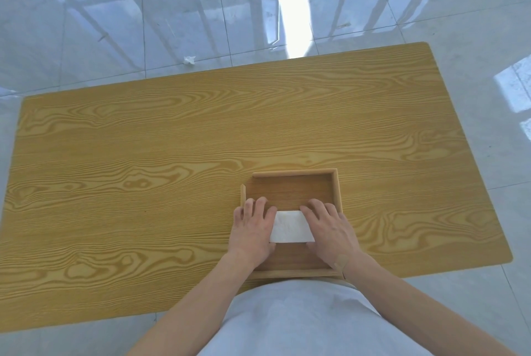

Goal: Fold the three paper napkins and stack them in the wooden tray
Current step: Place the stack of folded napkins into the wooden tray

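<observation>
A shallow wooden tray [335, 189] sits on the table near its front edge, just right of centre. Inside it lies a folded white paper napkin [290, 227], a flat rectangle; I cannot tell whether more napkins lie beneath it. My left hand [253, 229] rests palm down on the napkin's left end, fingers spread, thumb at its near corner. My right hand [330, 230] presses the right end the same way. Both hands cover the napkin's ends and part of the tray floor.
The tray stands on a long wood-grain table [172, 169]. Beyond the table's far edge is a glossy tiled floor with a crumpled white scrap [189, 60] on it. My white garment [287, 321] fills the bottom of the view.
</observation>
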`<move>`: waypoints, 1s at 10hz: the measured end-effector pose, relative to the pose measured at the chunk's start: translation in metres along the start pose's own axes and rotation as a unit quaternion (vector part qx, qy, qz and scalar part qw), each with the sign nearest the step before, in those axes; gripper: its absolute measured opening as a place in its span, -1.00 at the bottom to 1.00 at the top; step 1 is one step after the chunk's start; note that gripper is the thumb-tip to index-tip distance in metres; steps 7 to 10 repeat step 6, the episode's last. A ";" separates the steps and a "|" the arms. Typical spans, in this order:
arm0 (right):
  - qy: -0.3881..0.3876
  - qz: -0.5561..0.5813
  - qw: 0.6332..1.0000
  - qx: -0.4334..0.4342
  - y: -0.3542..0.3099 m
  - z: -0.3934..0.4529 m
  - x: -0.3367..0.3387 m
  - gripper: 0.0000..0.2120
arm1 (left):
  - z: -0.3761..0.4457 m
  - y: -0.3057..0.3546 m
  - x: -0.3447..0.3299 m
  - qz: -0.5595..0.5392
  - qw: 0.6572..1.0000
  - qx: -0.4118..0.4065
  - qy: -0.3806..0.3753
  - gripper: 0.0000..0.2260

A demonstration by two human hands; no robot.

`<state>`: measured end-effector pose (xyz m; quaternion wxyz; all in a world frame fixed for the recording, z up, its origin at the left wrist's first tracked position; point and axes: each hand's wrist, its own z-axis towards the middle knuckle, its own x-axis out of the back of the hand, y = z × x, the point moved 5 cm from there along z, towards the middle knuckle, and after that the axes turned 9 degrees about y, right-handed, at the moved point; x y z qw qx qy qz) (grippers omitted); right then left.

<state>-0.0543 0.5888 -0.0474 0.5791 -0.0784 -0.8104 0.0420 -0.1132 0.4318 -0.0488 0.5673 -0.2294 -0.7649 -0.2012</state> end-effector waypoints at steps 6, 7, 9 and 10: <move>-0.009 0.042 0.999 0.005 -0.001 -0.001 0.012 -0.15 | -0.001 -0.009 0.000 -0.037 0.999 0.026 -0.019 -0.17; -0.009 0.042 0.999 0.005 -0.001 -0.001 0.012 -0.15 | -0.001 -0.009 0.000 -0.037 0.999 0.026 -0.019 -0.17; -0.009 0.042 0.999 0.005 -0.001 -0.001 0.012 -0.15 | -0.001 -0.009 0.000 -0.037 0.999 0.026 -0.019 -0.17; -0.009 0.042 0.999 0.005 -0.001 -0.001 0.012 -0.15 | -0.001 -0.009 0.000 -0.037 0.999 0.026 -0.019 -0.17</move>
